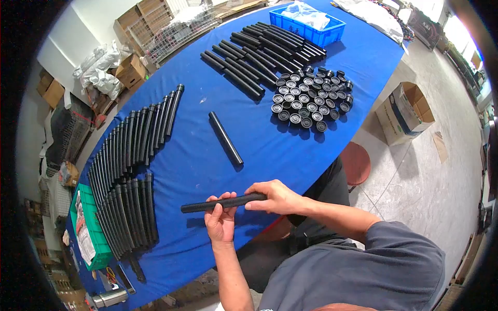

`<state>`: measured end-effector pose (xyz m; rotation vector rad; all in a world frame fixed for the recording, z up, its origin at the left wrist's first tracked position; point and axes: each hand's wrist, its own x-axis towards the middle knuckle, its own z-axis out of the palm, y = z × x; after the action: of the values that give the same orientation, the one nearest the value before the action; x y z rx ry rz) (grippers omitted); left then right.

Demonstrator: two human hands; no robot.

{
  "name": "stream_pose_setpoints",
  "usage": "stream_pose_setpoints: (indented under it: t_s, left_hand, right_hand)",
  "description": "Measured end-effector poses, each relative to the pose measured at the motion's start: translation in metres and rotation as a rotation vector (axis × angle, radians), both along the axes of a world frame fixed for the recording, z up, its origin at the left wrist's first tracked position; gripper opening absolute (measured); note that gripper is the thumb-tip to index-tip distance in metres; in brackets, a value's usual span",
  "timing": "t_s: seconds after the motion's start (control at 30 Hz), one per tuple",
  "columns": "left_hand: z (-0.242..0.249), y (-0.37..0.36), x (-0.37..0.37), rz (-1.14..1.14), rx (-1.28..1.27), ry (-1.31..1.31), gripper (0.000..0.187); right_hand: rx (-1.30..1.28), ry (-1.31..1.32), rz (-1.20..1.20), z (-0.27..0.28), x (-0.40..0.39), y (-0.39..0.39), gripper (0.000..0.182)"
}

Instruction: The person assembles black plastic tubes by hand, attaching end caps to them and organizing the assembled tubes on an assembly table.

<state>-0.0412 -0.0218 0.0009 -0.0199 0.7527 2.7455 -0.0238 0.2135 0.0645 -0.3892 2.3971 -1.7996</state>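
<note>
A black tube [197,207] lies across both my hands, above the blue cloth near the table's front edge. My left hand [221,220] holds it near the middle, thumb on the near side and fingertips over the far side. Around its right end, my right hand [272,197] is closed, covering that end. Farther up the table, a single black tube [225,139] lies alone on the cloth. Many round black caps [306,98] are grouped to the right, some facing up.
Rows of black tubes [132,137] fan out at the left; more tubes [259,52] lie at the back. A blue crate [332,34], a green crate [101,254] and a silver object [110,298] rest on the table. Beside it stand a red stool [355,163] and a cardboard box [397,116].
</note>
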Motion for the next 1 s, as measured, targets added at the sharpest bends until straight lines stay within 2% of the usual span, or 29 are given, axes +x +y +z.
stream_pose_setpoints:
  t_s: [0.07, 0.1, 0.13, 0.2, 0.27, 0.4, 0.47, 0.5, 0.53, 0.6, 0.67, 0.73, 0.8, 0.87, 0.9, 1.0]
  left_hand:
    - [0.003, 0.001, -0.001, -0.008, -0.018, 0.012, 0.022]
    - [0.004, 0.001, 0.0, -0.011, -0.014, 0.007, 0.023]
    - [0.005, 0.001, 0.001, -0.002, -0.014, -0.002, 0.023]
    - [0.001, -0.001, -0.001, 0.008, -0.029, -0.008, 0.024]
    - [0.001, -0.001, -0.002, -0.014, 0.015, -0.002, 0.025]
    - [0.002, -0.004, -0.008, 0.107, 0.111, 0.021, 0.026]
    - [0.002, -0.021, -0.007, 0.26, 0.043, 0.031, 0.029]
    - [0.006, -0.029, -0.006, 0.362, -0.092, 0.053, 0.036]
    - [0.02, -0.028, -0.007, 0.501, -0.341, 0.046, 0.051]
    - [0.033, -0.027, -0.004, 0.615, -1.067, 0.283, 0.06]
    - [0.067, -0.021, 0.001, 0.519, -1.811, 0.825, 0.06]
    - [0.084, 0.001, 0.004, 0.316, -1.899, 1.049, 0.057]
    - [0.081, 0.011, 0.006, 0.217, -1.917, 1.18, 0.053]
    - [0.082, 0.01, 0.006, 0.22, -1.928, 1.118, 0.048]
    - [0.081, 0.013, 0.006, 0.213, -1.921, 1.098, 0.045]
    - [0.089, 0.012, 0.006, 0.312, -1.912, 0.985, 0.041]
  right_hand:
    - [-0.134, -0.389, 0.049, 0.016, -0.003, 0.004, 0.04]
    - [-0.1, -0.36, 0.049, 0.017, -0.003, 0.004, 0.04]
    - [0.026, -0.203, 0.028, 0.008, -0.003, 0.002, 0.038]
    - [0.09, 0.325, -0.076, -0.019, -0.002, -0.003, 0.036]
    - [-0.009, 0.09, -0.094, -0.009, 0.001, -0.001, 0.033]
    - [-0.272, -0.341, -0.137, -0.007, -0.001, 0.016, 0.026]
    - [-0.263, -0.341, -0.159, -0.014, -0.005, 0.028, 0.022]
    - [-0.298, -0.347, -0.163, -0.013, -0.006, 0.034, 0.021]
    - [-0.332, -0.36, -0.168, -0.011, -0.007, 0.039, 0.02]
    - [-0.31, -0.368, -0.134, -0.012, -0.012, 0.049, 0.018]
    - [-0.285, -0.362, -0.105, -0.012, -0.019, 0.052, 0.019]
    - [-0.335, -0.397, -0.053, -0.01, -0.023, 0.05, 0.021]
    - [-0.364, -0.388, 0.008, -0.005, -0.03, 0.047, 0.021]
    - [-0.361, -0.37, 0.049, -0.004, -0.035, 0.049, 0.021]
    - [-0.268, -0.372, 0.112, -0.001, -0.04, 0.053, 0.029]
    - [-0.361, -0.319, 0.14, 0.011, -0.052, 0.055, 0.042]
